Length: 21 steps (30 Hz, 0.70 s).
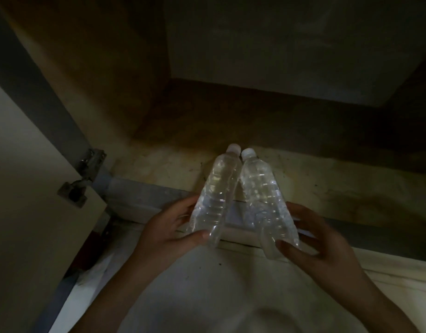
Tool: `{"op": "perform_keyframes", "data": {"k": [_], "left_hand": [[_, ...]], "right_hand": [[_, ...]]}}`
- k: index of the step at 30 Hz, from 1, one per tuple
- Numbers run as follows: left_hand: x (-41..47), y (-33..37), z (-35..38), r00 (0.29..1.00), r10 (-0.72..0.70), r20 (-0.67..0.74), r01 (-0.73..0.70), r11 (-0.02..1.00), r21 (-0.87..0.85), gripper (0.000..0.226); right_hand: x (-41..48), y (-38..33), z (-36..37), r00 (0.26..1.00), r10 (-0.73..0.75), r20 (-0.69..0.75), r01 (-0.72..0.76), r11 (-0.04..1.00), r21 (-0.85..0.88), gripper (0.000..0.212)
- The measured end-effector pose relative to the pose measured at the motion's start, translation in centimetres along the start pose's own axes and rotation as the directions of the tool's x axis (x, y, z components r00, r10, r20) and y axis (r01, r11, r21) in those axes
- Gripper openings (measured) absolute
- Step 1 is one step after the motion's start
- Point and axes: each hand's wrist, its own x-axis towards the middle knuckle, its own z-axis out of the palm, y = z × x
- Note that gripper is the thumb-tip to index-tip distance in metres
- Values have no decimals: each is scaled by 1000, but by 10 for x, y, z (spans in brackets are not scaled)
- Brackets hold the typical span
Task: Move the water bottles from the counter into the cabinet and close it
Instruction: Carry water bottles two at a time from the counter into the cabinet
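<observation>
We see two clear water bottles held side by side over the front edge of the open cabinet, their white caps leaning together and touching while their bases spread apart. The left bottle [213,198] is grasped near its base by the left hand [168,231], thumb across the front and fingers curled behind it. The right bottle [265,200] is grasped the same way by the right hand [315,241], thumb pressed on the lower end and fingers wrapped round the far side. Both bottles point caps-first into the cabinet, above its stained, pale floor [327,179]; we cannot tell whether the caps rest on it. The inside of the cabinet is dim, with a dark back wall [291,44]. At the left the cabinet door [22,188] stands open, its metal hinge [84,176] showing just beside the frame.
</observation>
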Motion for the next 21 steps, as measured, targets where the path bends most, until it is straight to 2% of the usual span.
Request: {"op": "perform_keyframes", "data": {"k": [5,10,15,21], "left_hand": [[0,5,8,999,43,-15,-42,998,38,57],[16,5,16,999,29,-35,-31,998,-59,60],[42,6,24,999,40,-20,-42,991,-126,54],[69,9,31,998,44,-37,-49,988,-144,53]], "right_hand": [[1,9,10,999,4,-47,0,996,95,59],[10,6,20,997,-26,-73,36,988,147,55],[28,-1,27,998,-42,-49,55,948,315,53],[54,2,30,993,-88,-80,110,939,326,53]]}}
